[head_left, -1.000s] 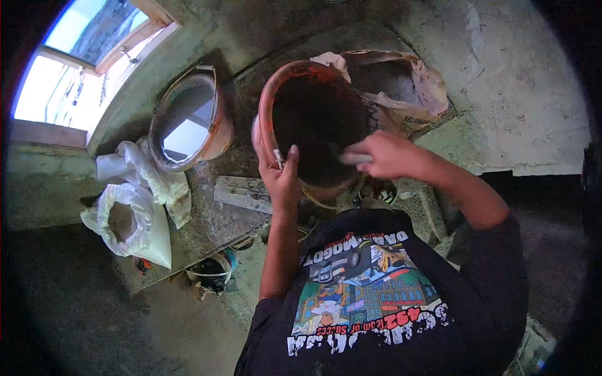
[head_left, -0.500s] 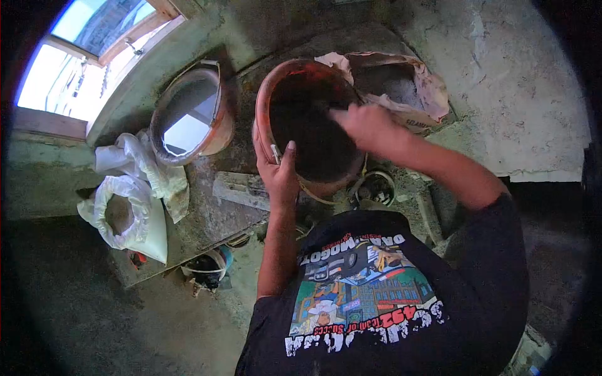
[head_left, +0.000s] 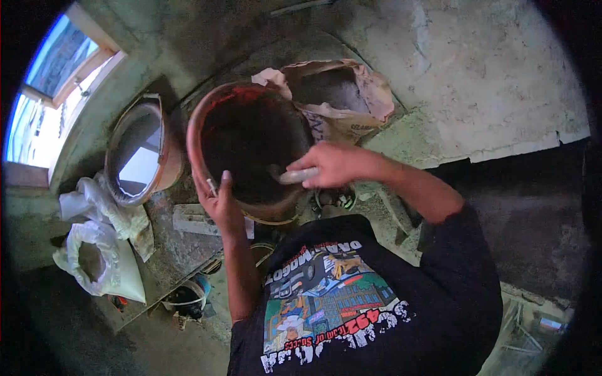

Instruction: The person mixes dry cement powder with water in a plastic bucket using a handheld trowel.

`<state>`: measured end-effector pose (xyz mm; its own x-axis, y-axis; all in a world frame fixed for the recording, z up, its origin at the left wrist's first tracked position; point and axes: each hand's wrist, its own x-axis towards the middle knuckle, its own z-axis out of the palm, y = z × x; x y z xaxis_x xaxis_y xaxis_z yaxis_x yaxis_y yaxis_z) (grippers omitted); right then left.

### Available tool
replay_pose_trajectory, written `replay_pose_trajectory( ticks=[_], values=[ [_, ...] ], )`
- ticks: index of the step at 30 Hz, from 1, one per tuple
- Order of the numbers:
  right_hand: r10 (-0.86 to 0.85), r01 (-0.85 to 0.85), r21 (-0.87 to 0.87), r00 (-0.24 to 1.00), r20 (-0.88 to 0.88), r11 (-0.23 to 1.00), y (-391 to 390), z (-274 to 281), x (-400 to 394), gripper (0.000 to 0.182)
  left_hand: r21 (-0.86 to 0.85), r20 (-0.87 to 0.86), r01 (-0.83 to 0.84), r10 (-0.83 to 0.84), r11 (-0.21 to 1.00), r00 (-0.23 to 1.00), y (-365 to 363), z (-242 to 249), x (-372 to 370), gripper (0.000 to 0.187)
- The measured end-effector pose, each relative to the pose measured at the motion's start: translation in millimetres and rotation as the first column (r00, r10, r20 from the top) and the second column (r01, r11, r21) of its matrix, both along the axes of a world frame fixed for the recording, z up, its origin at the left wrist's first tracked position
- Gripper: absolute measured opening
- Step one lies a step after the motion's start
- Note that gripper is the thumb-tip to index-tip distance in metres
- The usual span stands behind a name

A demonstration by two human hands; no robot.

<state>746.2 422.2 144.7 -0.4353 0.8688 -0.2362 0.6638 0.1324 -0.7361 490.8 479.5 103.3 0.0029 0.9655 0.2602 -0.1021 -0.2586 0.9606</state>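
Note:
A large reddish bucket (head_left: 195, 135) with a dark inside is tilted in front of me. My left hand (head_left: 221, 203) holds its near left rim, thumb over the edge and fingers around the outer wall. Over the bucket's right side, my right hand (head_left: 329, 166) is closed around the pale handle of a trowel (head_left: 301, 176). A short metal neck shows at the handle's end; the blade is lost in the dark of the bucket, as are the contents.
Behind the bucket stands an open paper sack (head_left: 376, 94) of grey powder. To the left are a bucket of water (head_left: 166, 160) and an open white sack (head_left: 128, 276). A small pail (head_left: 204, 285) sits lower left, and a wooden board (head_left: 194, 219) lies near the bucket.
My right hand has come down toward me, from the bucket's far right side to its near right rim, and the trowel handle now shows. The view has shifted; my left hand keeps its hold.

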Motion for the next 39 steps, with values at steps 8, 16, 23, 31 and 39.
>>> replay_pose_trajectory(
  ticks=[8, 16, 23, 31, 39],
  values=[
    [-0.010, -0.020, 0.072, 0.923, 0.386, 0.997, 69, 16, 19, 0.049, 0.026, -0.021, 0.000, 0.001, 1.000, 1.000, -17, 3, 14, 0.061],
    [-0.068, -0.211, 0.310, 0.718, 0.693, 0.927, 62, 22, 7, 0.053, 0.005, 0.042, 0.042, -0.042, 0.999, 0.998, -12, 2, 13, 0.068],
    [-0.027, -0.106, 0.248, 0.877, 0.479, 0.963, 2, -7, -25, 0.035, 0.119, -0.090, 0.035, -0.025, 0.992, 0.996, -4, 1, 6, 0.063],
    [-0.020, -0.006, 0.110, 0.973, 0.230, 0.994, -7, 46, -19, 0.039, -0.017, 0.081, 0.021, -0.019, 1.000, 0.996, -1, -2, 2, 0.061],
    [-0.030, -0.062, 0.198, 0.902, 0.430, 0.978, 55, 15, -3, 0.037, 0.130, -0.025, 0.040, -0.037, 0.991, 0.999, -1, -16, 8, 0.062]
  ],
)
